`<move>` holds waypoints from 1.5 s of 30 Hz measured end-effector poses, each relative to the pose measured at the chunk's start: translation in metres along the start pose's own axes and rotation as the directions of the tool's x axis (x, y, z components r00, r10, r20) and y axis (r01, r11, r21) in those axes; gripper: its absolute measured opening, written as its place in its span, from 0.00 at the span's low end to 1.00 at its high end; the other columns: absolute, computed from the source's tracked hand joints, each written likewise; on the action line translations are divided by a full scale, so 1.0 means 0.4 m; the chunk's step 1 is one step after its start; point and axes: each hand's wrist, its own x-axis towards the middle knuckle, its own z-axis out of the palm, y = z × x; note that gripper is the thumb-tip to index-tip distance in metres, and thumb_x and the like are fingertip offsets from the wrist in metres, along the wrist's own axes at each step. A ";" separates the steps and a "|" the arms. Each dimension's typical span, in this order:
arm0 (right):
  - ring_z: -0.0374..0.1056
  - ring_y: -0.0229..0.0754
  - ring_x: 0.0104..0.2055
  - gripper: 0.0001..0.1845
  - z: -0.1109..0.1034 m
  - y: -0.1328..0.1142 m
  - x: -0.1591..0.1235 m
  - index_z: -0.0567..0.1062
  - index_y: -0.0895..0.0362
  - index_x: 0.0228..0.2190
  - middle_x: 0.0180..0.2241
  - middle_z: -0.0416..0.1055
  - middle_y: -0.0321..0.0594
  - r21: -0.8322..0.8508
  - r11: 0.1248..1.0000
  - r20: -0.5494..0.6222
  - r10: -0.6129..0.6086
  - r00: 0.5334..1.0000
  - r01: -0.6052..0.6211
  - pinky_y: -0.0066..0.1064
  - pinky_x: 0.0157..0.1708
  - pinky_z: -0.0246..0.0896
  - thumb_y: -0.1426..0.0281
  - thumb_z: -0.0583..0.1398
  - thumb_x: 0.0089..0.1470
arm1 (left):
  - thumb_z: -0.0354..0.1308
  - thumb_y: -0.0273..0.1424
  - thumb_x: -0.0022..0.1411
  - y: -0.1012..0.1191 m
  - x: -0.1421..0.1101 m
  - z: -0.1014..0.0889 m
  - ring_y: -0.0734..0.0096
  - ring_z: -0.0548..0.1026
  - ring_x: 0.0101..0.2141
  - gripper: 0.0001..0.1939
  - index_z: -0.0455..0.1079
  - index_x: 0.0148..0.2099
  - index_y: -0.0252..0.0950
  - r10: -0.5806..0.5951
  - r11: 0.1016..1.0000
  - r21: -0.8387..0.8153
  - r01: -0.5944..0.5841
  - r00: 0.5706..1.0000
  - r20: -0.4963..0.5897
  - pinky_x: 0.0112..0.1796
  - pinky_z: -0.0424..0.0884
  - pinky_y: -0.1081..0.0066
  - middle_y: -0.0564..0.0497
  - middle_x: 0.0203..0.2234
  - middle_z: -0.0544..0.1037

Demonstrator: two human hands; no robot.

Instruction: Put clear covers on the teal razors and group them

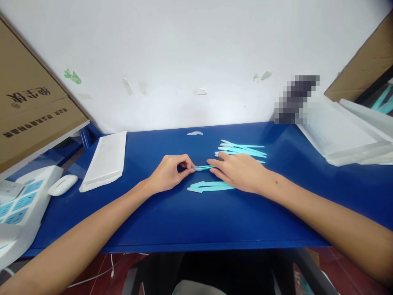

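Note:
My left hand (pixel 171 172) pinches thumb and fingertips on a small clear cap or sleeve (pixel 197 168) at the tip of a thin turquoise eyebrow razor (pixel 206 167). From the other side, my right hand (pixel 241 170) holds the handle of that razor between thumb and fingers, low over the table. Just below it lie a few more turquoise razors (pixel 210 186), their handle ends hidden under my right hand. Behind my right hand is a loose pile of several such razors (pixel 242 148), partly covered by the fingers.
Blue table (pixel 172 223) against a white wall. At left are a white packet (pixel 106 159), a white earbud case (pixel 63 185), a white power strip (pixel 23 205) and a cardboard box (pixel 37 94). White plastic bags (pixel 346 131) lie at right. A torn white scrap (pixel 195 133) lies at the back.

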 end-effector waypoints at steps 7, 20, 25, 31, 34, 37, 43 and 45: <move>0.71 0.43 0.32 0.21 0.001 -0.012 0.008 0.74 0.56 0.53 0.44 0.72 0.47 -0.023 0.998 0.004 -0.051 0.999 0.051 0.32 0.22 0.41 0.62 0.47 0.70 | 0.61 0.29 0.65 -0.001 0.002 0.004 0.69 0.80 0.36 0.08 0.68 0.33 0.36 -0.006 0.998 -0.065 0.006 1.000 0.005 0.38 0.73 0.71 0.50 0.34 0.82; 0.71 0.45 0.40 0.20 0.002 -0.003 0.017 0.74 0.57 0.51 0.41 0.74 0.44 0.333 0.938 -0.064 -0.078 0.995 0.094 0.33 0.34 0.56 0.64 0.46 0.71 | 0.59 0.40 0.68 -0.012 0.021 0.014 0.73 0.73 0.29 0.12 0.74 0.43 0.36 -0.023 0.999 -0.040 0.019 0.996 -0.088 0.33 0.69 0.72 0.52 0.31 0.79; 0.69 0.43 0.38 0.21 -0.004 -0.016 0.015 0.74 0.56 0.47 0.39 0.75 0.43 0.556 0.817 -0.131 -0.098 0.987 0.155 0.34 0.38 0.59 0.63 0.44 0.72 | 0.40 0.38 0.76 0.011 0.017 0.021 0.76 0.57 0.20 0.26 0.54 0.23 0.37 0.127 0.976 0.194 -0.097 0.981 -0.146 0.25 0.54 0.69 0.56 0.17 0.60; 0.66 0.41 0.36 0.21 -0.029 -0.039 0.011 0.73 0.57 0.47 0.37 0.73 0.42 0.635 0.747 -0.215 -0.077 0.974 0.199 0.34 0.39 0.59 0.62 0.44 0.72 | 0.39 0.44 0.77 0.057 0.008 0.022 0.76 0.53 0.20 0.27 0.50 0.25 0.38 0.036 0.999 0.036 -0.027 0.966 -0.256 0.25 0.53 0.69 0.57 0.18 0.55; 0.66 0.43 0.39 0.19 -0.033 -0.040 0.009 0.71 0.58 0.51 0.40 0.72 0.44 0.637 0.740 -0.238 -0.080 0.968 0.218 0.36 0.41 0.60 0.64 0.45 0.72 | 0.40 0.45 0.76 0.070 0.003 0.022 0.75 0.56 0.21 0.21 0.54 0.31 0.39 -0.011 0.999 -0.051 0.000 0.978 -0.208 0.26 0.56 0.71 0.58 0.19 0.58; 0.65 0.43 0.40 0.19 -0.028 -0.040 0.009 0.70 0.57 0.52 0.40 0.72 0.44 0.624 0.747 -0.250 -0.089 0.964 0.230 0.36 0.42 0.60 0.66 0.44 0.71 | 0.40 0.45 0.76 0.071 0.000 0.023 0.75 0.58 0.21 0.18 0.55 0.35 0.39 -0.019 0.998 -0.061 0.010 0.988 -0.153 0.26 0.57 0.71 0.59 0.20 0.59; 0.67 0.44 0.38 0.21 -0.040 0.004 0.014 0.70 0.57 0.57 0.43 0.72 0.46 0.359 0.922 -0.190 -0.078 0.979 0.143 0.34 0.37 0.58 0.67 0.46 0.70 | 0.44 0.43 0.75 0.051 -0.001 0.015 0.73 0.65 0.21 0.13 0.57 0.47 0.39 0.014 0.993 0.114 -0.017 0.999 0.032 0.27 0.58 0.71 0.59 0.23 0.67; 0.69 0.46 0.40 0.20 -0.047 0.052 0.014 0.72 0.57 0.54 0.46 0.73 0.47 0.232 0.972 -0.148 -0.001 0.989 0.036 0.35 0.36 0.58 0.67 0.47 0.69 | 0.43 0.43 0.75 0.032 0.007 0.009 0.71 0.68 0.23 0.16 0.58 0.54 0.38 -0.030 0.989 0.147 0.022 0.998 0.047 0.29 0.61 0.71 0.59 0.24 0.69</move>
